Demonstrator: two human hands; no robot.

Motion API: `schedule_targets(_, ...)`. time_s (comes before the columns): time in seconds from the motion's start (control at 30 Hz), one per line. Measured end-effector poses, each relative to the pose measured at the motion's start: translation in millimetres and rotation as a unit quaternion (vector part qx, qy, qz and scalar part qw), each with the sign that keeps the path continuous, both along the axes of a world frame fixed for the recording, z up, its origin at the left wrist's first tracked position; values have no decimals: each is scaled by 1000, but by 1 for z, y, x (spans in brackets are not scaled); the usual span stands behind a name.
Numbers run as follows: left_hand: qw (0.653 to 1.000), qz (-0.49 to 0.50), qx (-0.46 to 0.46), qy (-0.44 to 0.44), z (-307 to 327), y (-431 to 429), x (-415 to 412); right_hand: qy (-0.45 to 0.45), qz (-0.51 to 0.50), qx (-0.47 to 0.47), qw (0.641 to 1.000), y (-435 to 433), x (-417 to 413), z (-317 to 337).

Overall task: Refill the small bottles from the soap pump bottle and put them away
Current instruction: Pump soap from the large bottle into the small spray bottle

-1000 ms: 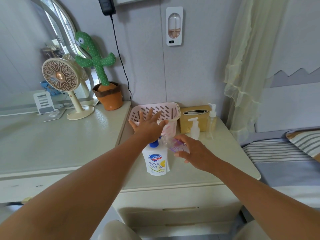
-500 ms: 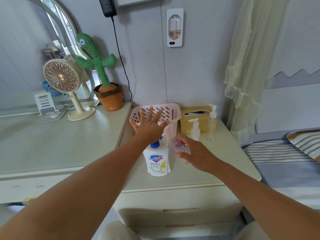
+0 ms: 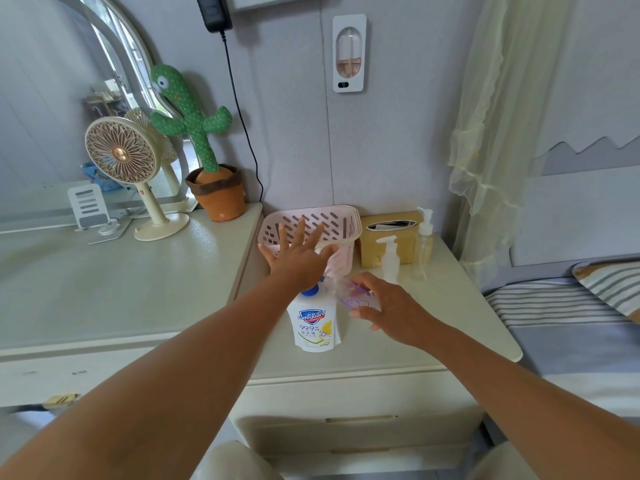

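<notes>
1. The left hand (image 3: 298, 261) is flat, its fingers straight and spread, the palm pressing on the pump head of the white plastic soap pump bottle (image 3: 313, 323), which has a blue collar and a blue shield label
2. The right hand (image 3: 389, 306) curls its fingers and thumb round a small clear plastic bottle (image 3: 348, 293) with a purple label, holding it tilted with its mouth end up against the pump; the left palm hides whether the spout meets the mouth
3. The soap pump bottle stands upright on the cream cabinet top (image 3: 450, 323), about midway between its front and back edges and nearer its left edge
4. A pink slotted plastic basket (image 3: 341, 223) sits in the back left corner of the cabinet top, just behind the left hand's fingertips
5. A tan rectangular tissue box (image 3: 408, 240) stands at the back edge, just beside the basket's right wall
6. A small frosted white pump bottle (image 3: 389, 261) and a taller clear pump bottle (image 3: 424, 251) stand upright in front of the tissue box, toward the right edge
7. On the cream desk top (image 3: 104, 289) to the left, a green plush cactus in an orange pot (image 3: 194, 133) and a beige stand fan (image 3: 121, 155) stand along the back edge
</notes>
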State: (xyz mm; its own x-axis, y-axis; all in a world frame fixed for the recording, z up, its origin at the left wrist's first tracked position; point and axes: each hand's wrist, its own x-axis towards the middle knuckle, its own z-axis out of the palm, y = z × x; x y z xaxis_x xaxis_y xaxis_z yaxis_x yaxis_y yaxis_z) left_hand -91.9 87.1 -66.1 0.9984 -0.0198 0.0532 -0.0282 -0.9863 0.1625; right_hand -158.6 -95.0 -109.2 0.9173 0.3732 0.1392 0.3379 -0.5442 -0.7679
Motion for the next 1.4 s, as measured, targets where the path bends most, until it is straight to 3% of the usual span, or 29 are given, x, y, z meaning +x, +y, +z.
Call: schedule_targets(1.4, 1000, -2, -2, -1, 6, -4, 4, -22, -10, -17, 1000, -2, 3, 0)
